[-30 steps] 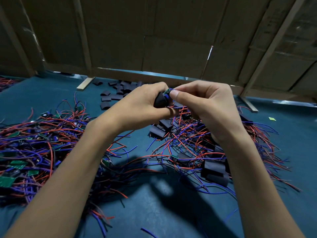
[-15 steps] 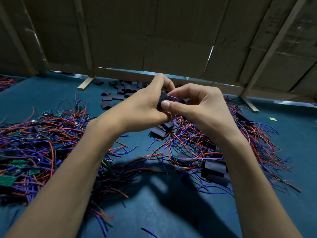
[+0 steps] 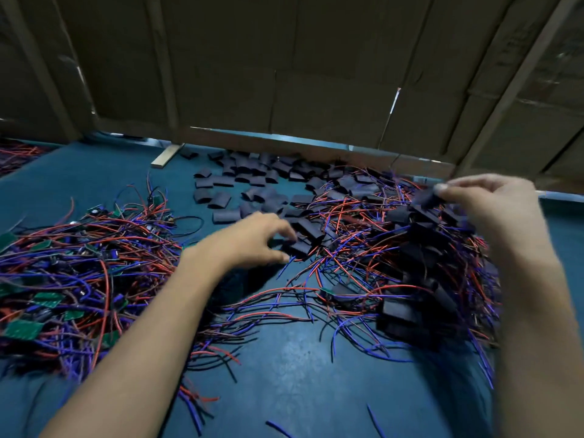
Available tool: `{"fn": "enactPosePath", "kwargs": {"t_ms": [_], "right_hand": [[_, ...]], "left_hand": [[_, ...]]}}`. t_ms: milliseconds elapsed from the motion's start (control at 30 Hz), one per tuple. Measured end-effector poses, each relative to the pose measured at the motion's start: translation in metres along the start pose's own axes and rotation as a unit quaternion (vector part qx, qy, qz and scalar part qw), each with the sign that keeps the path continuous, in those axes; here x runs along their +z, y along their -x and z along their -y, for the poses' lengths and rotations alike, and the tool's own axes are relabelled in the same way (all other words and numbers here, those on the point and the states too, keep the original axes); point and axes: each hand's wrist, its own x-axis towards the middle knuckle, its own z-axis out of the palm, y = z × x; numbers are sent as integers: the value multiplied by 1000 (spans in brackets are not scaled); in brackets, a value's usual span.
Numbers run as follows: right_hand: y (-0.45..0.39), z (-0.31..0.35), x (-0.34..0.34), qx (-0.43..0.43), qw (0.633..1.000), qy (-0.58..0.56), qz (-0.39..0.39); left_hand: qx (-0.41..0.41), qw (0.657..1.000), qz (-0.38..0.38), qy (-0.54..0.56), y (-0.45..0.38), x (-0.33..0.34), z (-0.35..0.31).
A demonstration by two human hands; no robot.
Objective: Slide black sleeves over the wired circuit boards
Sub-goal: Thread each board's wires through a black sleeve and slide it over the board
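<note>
Hands apart. Right hand (image 3: 493, 210) raised over the right side of the table (image 3: 300, 374), fingertips (image 3: 442, 187) pinching a sleeved board (image 3: 425, 197) with blue wires trailing down; motion blur, grip detail unclear. Left hand (image 3: 252, 238) low near table centre, fingers loosely curled and spread, holding nothing, tips just beside black sleeved pieces (image 3: 305, 235) at the near-left edge of the right heap. Right heap (image 3: 410, 263): finished boards in black sleeves tangled in red and blue wire, spreading to the right edge. Left heap (image 3: 69, 279): bare green circuit boards (image 3: 23, 328) with red/blue wires, along the left edge. Loose empty black sleeves (image 3: 240, 184) scattered flat toward the far edge, centre. Cardboard wall (image 3: 284, 74) stands behind the far edge. Teal table surface.
</note>
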Motion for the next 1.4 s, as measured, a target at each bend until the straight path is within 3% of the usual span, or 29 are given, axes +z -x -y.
{"fn": "enactPosePath", "kwargs": {"t_ms": [67, 133, 233, 300, 367, 500, 567, 667, 733, 867, 1000, 1067, 1133, 1200, 1233, 1300, 1400], "right_hand": [[2, -1, 6, 28, 991, 123, -50], [8, 9, 13, 1, 990, 125, -65], [19, 23, 30, -77, 995, 63, 11], [29, 28, 44, -111, 983, 108, 102], [38, 28, 61, -135, 973, 134, 133], [56, 33, 88, -202, 973, 103, 42], [58, 35, 95, -161, 983, 64, 60], [61, 36, 99, -30, 976, -101, 190], [63, 40, 97, -4, 944, -218, 248], [60, 48, 85, 22, 903, -330, 273], [58, 51, 82, 47, 908, -337, 246], [57, 51, 80, 47, 917, -340, 203], [53, 51, 73, 61, 917, -359, 165], [48, 52, 64, 63, 915, -374, 141], [46, 53, 60, 60, 912, -383, 133], [44, 55, 53, 54, 906, -403, 120], [42, 57, 47, 54, 904, -409, 113]], "left_hand": [[-43, 999, -29, -14, -7, 16, 3], [-64, 996, -66, -20, -13, 21, 4], [-57, 996, -65, -29, -16, 21, -1], [-38, 996, -71, -50, -16, 23, -5], [-24, 992, -85, -85, -14, 25, -10], [-56, 986, -146, -49, -8, 10, -22], [-55, 971, -229, 48, -5, -9, -29], [-7, 947, -288, 142, 7, -40, -46], [43, 947, -272, 165, 15, -51, -58], [90, 943, -269, 174, 23, -58, -69], [119, 943, -183, 252, 25, -65, -60], [57, 966, -152, 200, 22, -64, -43], [-77, 990, -110, 52, 15, -58, -7], [-223, 971, -8, -82, 15, -47, 25], [-267, 959, 30, -87, 18, -43, 37], [-298, 952, 49, -38, 22, -41, 48], [-281, 958, 60, -14, 25, -46, 48]]}}
